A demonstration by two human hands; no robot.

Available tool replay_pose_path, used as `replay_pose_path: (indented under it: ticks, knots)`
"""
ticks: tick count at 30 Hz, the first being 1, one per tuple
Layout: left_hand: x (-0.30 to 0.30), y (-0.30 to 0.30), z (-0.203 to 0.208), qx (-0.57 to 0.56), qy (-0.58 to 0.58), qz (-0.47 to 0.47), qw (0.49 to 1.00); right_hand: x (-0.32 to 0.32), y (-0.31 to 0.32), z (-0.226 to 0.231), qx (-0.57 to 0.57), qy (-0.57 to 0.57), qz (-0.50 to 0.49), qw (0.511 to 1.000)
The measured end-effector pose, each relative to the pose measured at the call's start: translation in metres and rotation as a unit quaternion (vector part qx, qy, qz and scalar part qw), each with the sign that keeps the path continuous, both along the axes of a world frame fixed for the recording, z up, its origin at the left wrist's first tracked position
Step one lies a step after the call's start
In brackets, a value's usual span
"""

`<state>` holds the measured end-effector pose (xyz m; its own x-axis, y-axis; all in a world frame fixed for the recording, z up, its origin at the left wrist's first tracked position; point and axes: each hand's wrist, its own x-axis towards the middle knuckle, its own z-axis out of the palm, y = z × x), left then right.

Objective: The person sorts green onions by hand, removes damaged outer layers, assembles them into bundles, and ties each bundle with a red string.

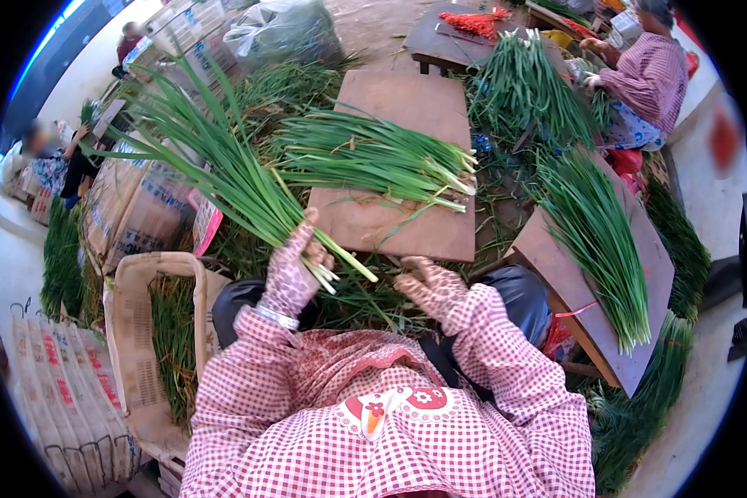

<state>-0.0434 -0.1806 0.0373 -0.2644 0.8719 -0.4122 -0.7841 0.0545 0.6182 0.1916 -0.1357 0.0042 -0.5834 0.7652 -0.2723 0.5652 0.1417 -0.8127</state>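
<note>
My left hand (294, 264), in a patterned glove, is closed around the white stem ends of a bunch of garlic chives (239, 183). Their long flat leaves fan out toward the far left. My right hand (430, 288), gloved alike, holds nothing; its fingers are apart and point left, near the board's front edge but short of the held stems. Just beyond both hands, a loose pile of garlic chives (365, 153) lies across a brown board (407, 95), white ends to the right. Another bunch of garlic chives (602, 241), with a red tie near its stems, rests on a board (639, 361) at my right.
Scattered green leaves (290, 87) cover the ground around the board. A beige plastic basket (156, 264) with greens stands by my left knee, cardboard boxes (137, 195) beyond it. Red ties (473, 23) and more chives (527, 83) lie at the back. Co-worker (643, 79) sits far right.
</note>
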Motion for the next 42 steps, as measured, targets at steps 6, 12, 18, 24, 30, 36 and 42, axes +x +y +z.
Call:
replay_pose_path:
  ticks: [6,12,18,24,30,36,42]
  knots:
    - [0.039,-0.006,-0.060,-0.132,0.114,-0.093,0.980,-0.046,-0.029,-0.040,0.066,-0.102,0.171,0.978]
    - [0.031,-0.013,-0.052,0.010,0.091,-0.048,0.995,-0.004,0.013,-0.055,0.335,0.119,0.240,0.903]
    - [0.019,-0.001,-0.039,0.187,-0.133,-0.090,0.969,0.007,0.130,-0.059,0.288,-0.267,-0.043,0.919]
    - [0.059,0.003,-0.043,0.186,-0.202,-0.176,0.945,0.017,0.164,-0.061,0.222,-0.366,-0.050,0.903]
    - [0.038,0.005,-0.018,0.200,-0.032,-0.115,0.972,0.014,0.159,-0.030,0.208,-0.295,-0.085,0.929]
    - [0.051,0.006,-0.015,0.090,-0.103,-0.066,0.988,-0.016,0.115,-0.034,0.097,-0.102,-0.067,0.988]
    - [0.048,-0.014,-0.037,-0.078,-0.021,-0.011,0.997,0.008,0.025,-0.009,0.171,0.026,-0.091,0.981]
